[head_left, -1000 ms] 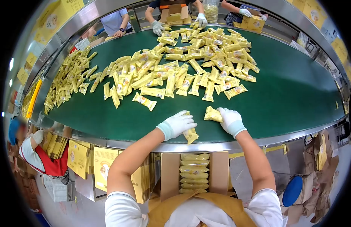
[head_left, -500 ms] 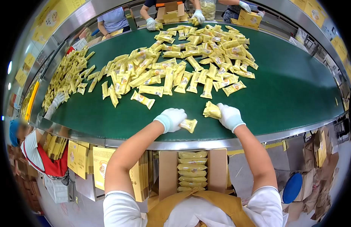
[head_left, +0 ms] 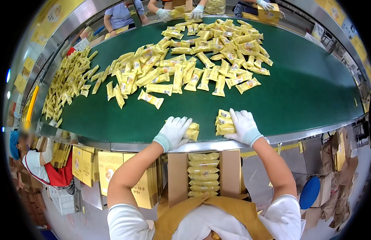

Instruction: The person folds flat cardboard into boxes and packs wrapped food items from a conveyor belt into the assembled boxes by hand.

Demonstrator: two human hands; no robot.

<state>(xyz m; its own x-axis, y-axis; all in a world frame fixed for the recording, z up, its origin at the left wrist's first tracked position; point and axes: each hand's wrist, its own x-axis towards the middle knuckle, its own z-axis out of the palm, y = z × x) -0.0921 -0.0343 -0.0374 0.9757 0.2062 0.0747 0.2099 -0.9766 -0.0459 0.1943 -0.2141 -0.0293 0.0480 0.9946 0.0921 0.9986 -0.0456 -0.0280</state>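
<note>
The green belt [head_left: 313, 88] lies crosswise before the person, with a metal rim [head_left: 121, 147] along its near edge. Left hand [head_left: 174, 131]: gloved, gripping the outer ends of a small stack of packets [head_left: 192, 134] at the near edge of the belt; the fingers partly hide this stack, so its count cannot be told. Right hand [head_left: 243, 126]: gloved, gripping a second stack [head_left: 224, 124] between straight fingers and thumb, also at the near edge of the belt. Bare belt separates the two stacks. A loose packet [head_left: 150, 99] lies on the belt, beyond the left hand. A large heap of packets [head_left: 178, 78] spreads from the middle of the belt to its far edge; more packets [head_left: 67, 82] cover its left end. An open box [head_left: 178, 176] stands just below the near edge of the belt, holding a row of packets [head_left: 203, 171]. Flat cartons [head_left: 144, 186] stand below the belt, toward its left end. A co-worker's gloved hands [head_left: 164, 15] are at the far edge of the belt.
</note>
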